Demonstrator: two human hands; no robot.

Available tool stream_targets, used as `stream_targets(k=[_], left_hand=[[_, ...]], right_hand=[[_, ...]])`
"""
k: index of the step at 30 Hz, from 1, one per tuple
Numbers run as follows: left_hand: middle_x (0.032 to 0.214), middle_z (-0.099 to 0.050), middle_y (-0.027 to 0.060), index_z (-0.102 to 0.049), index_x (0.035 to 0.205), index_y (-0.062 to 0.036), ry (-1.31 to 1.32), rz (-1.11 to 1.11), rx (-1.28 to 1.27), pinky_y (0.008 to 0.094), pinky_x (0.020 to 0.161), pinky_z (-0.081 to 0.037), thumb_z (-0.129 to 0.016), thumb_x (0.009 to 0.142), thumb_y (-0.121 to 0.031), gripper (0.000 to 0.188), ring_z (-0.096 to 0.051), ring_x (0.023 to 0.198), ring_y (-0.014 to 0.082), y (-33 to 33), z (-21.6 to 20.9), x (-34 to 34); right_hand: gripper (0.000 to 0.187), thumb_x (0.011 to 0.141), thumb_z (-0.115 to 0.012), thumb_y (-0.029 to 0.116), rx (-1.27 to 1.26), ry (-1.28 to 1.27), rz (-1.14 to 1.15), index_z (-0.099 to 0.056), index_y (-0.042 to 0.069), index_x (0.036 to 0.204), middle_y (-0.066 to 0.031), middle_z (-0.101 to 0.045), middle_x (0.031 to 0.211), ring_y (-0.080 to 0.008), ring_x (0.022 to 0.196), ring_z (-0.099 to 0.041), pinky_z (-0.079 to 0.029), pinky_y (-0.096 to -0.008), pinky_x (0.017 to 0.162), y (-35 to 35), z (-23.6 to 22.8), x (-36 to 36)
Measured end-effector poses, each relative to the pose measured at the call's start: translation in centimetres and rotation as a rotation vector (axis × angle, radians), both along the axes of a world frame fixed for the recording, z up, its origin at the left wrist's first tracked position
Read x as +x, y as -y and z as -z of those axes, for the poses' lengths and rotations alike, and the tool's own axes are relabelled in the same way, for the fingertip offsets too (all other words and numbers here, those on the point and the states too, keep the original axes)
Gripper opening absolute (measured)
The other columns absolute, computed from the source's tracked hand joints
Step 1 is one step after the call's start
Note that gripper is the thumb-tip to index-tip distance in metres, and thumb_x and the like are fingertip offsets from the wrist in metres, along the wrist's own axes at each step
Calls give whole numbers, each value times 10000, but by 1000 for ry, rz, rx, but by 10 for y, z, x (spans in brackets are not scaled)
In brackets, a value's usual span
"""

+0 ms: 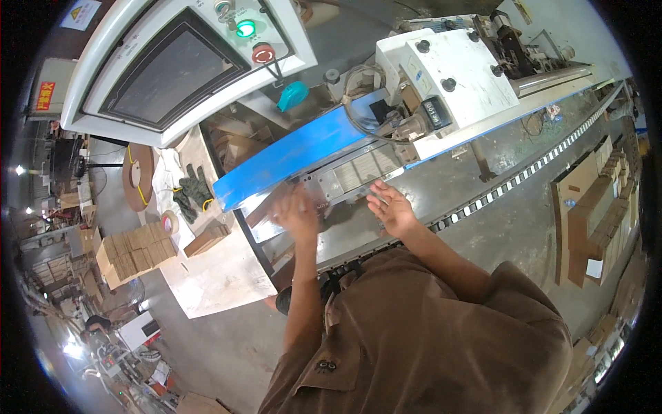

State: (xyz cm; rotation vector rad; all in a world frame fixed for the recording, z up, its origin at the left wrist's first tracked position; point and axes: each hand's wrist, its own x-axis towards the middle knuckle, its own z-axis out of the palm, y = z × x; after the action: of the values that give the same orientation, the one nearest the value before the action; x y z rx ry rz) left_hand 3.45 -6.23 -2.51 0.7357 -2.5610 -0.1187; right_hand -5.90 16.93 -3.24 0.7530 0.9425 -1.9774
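My left hand (296,212) is over the near end of the machine's infeed, beside a metal plate (316,185). Motion blurs its fingers, so I cannot tell whether it holds anything. To its right, my right hand (392,210) is held palm up with the fingers apart and nothing in them. Just beyond that hand lies a ribbed metal bed (365,170). A long blue guard (303,150) runs behind both hands towards the machine's white housing (458,69).
At the upper left stands a control panel (176,69) with a dark screen, a lit green button (245,28) and a red knob (263,53). A white table (221,286) at left bears dark gloves (195,193) and a tape roll (169,222). Brown cardboard pieces (136,252) are stacked alongside.
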Motion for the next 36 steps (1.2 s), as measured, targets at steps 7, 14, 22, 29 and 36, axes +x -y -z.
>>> stream_targets(k=[7, 14, 22, 29, 36], left_hand=[[1305, -658, 82, -689, 1301, -111, 166, -54, 41, 499, 1128, -280, -763, 920, -301, 432, -533, 1258, 301, 55, -33, 47], [1263, -664, 95, -669, 1332, -125, 239, 40, 71, 515, 1136, -275, -762, 911, -220, 441, -537, 1237, 309, 56, -58, 40], [1197, -641, 78, -665, 1333, -176, 186, 223, 97, 537, 1117, -338, -721, 914, -288, 438, -545, 1201, 294, -38, -1, -40], [1127, -672, 10, -740, 1223, -154, 4, 336, 63, 443, 1013, -401, -698, 902, -210, 329, -599, 1072, 230, -36, 49, -74], [1317, -661, -25, -756, 1202, -199, -9, 399, 81, 446, 1052, -405, -666, 883, -110, 344, -584, 1204, 230, -18, 53, -52]], right_hand=[[360, 1036, -562, 234, -75, -50, -95, -524, 98, 1367, -104, -555, 1427, -271, 1291, -542, -432, -407, 1134, 34, -11, 0], [334, 1013, -578, 216, -56, -20, -60, -558, 108, 1328, -94, -569, 1402, -268, 1236, -561, -444, -397, 1092, 29, -4, -4], [366, 1017, -588, 228, -6, 60, -15, -562, 125, 1367, -79, -556, 1420, -257, 1228, -557, -437, -404, 1117, 14, 30, -7], [539, 1066, -539, 255, -53, -20, -123, -391, 26, 1531, -110, -524, 1473, -283, 1319, -519, -428, -418, 1143, 46, 23, -25], [691, 971, -632, 160, -267, 0, -77, -333, 124, 1593, -17, -440, 1513, -218, 1353, -468, -370, -399, 1179, 63, 31, -22]])
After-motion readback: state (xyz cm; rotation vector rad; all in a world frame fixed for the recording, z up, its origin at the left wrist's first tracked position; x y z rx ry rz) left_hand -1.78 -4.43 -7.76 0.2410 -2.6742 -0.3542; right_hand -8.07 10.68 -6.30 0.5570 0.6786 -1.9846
